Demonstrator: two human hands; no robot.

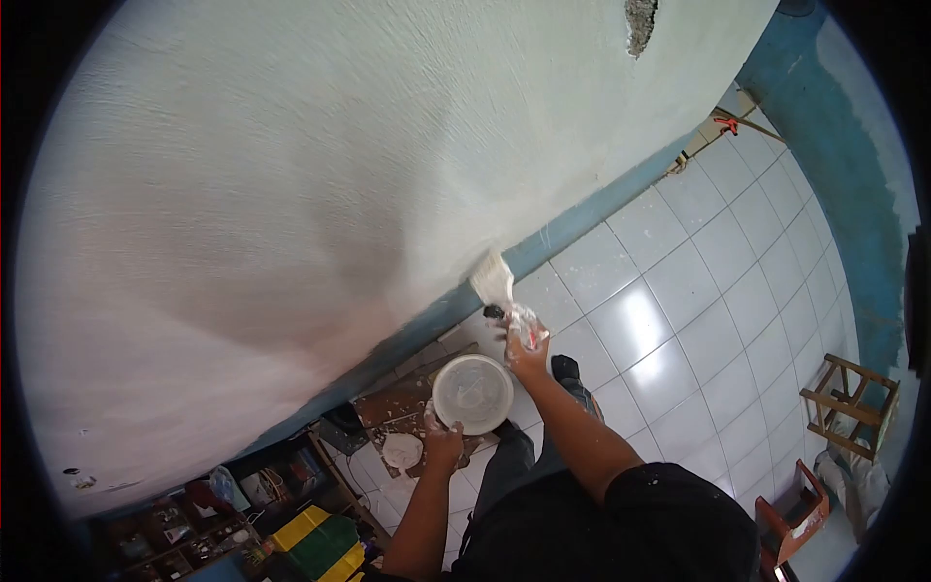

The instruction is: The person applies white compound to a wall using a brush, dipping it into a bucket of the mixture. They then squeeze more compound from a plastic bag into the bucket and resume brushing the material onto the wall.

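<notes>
My right hand [527, 338], smeared with white, is closed round the handle of a wide paintbrush [494, 279]. The pale bristles touch the wall [291, 175] low down, at the blue band along its base. With my left hand [444, 438] I grip the near rim of a round white tub [472, 396], tilted toward me, with some whitish residue inside. Under the tub lies a brown board [388, 409] spattered with white, and on it a white blob or lid [401, 451] that I cannot make out for certain.
Shelves [165, 543] crowded with small items stand at the lower left, beside a yellow and green object [315, 543]. To the right are a wooden stool frame [850, 403] and a red stool [790, 519]. White tiles [679, 320] cover the floor.
</notes>
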